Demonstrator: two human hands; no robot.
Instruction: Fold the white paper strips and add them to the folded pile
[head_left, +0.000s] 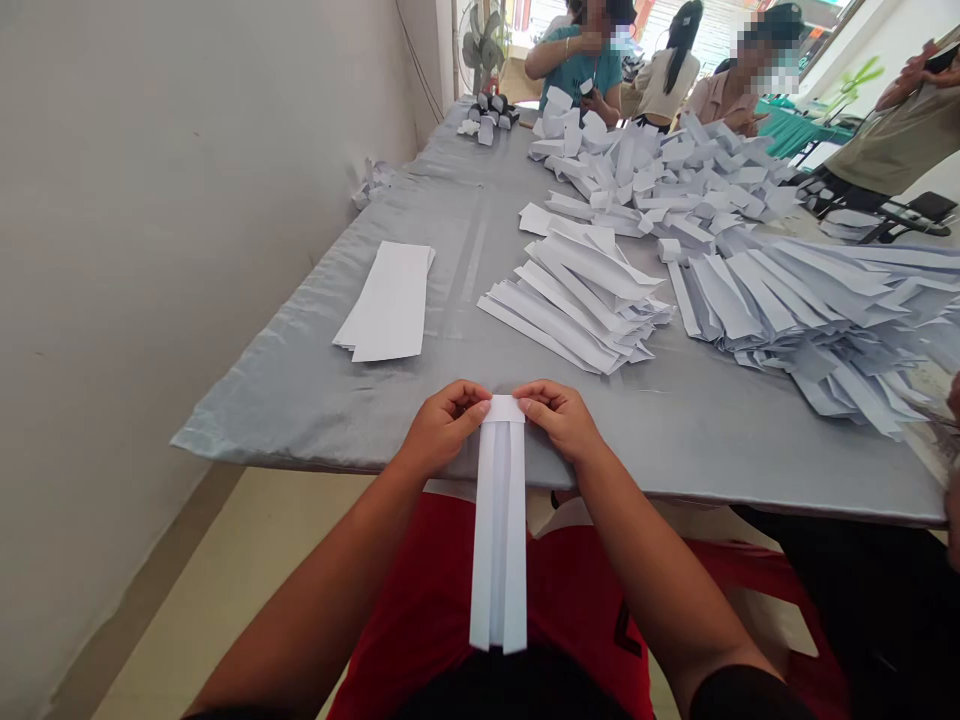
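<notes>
Between my hands is a long white paper strip (pixel 513 540), its two long sides folded inward so a narrow gap runs down the middle. Its far end is turned over into a short flap. My left hand (pixel 450 425) pinches the left corner of that flap, and my right hand (pixel 556 420) pinches the right corner. The folded end rests at the table's near edge, while the rest of the strip hangs toward my lap. Beyond my left hand lies a small stack of flat white paper sheets (pixel 390 300).
Folded paper strips (pixel 577 290) lie in a pile ahead to the right, with another fanned pile (pixel 795 300) farther right. Behind them is a heap of folded paper pieces (pixel 637 165). Grey cloth covers the table (pixel 315 400). A wall (pixel 187 200) runs along the left; several people sit or stand beyond.
</notes>
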